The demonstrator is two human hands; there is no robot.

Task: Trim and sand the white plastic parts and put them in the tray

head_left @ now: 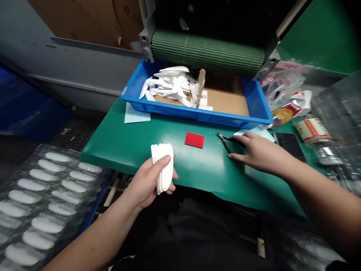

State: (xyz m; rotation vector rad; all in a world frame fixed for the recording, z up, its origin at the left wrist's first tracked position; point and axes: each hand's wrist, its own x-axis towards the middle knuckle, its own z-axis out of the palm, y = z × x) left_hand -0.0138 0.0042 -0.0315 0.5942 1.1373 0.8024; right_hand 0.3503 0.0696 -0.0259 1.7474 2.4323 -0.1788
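My left hand (149,180) is closed around a stack of several flat white oval plastic pieces (163,165), held upright at the front edge of the green table (124,143). My right hand (258,152) lies on the table to the right, fingers stretched flat over a small pair of cutting pliers (224,138) with dark handles, touching them. A red square pad (194,140) lies on the table between the two hands. Behind it a blue tray (197,113) holds a loose pile of white plastic pieces (169,86) on brown cardboard.
A clear blister tray (42,203) filled with rows of white ovals sits low at the left. A green ribbed roller (207,51) spans behind the blue tray. At the right are a black phone (290,145), a tape roll (311,130), plastic bags and clear packaging.
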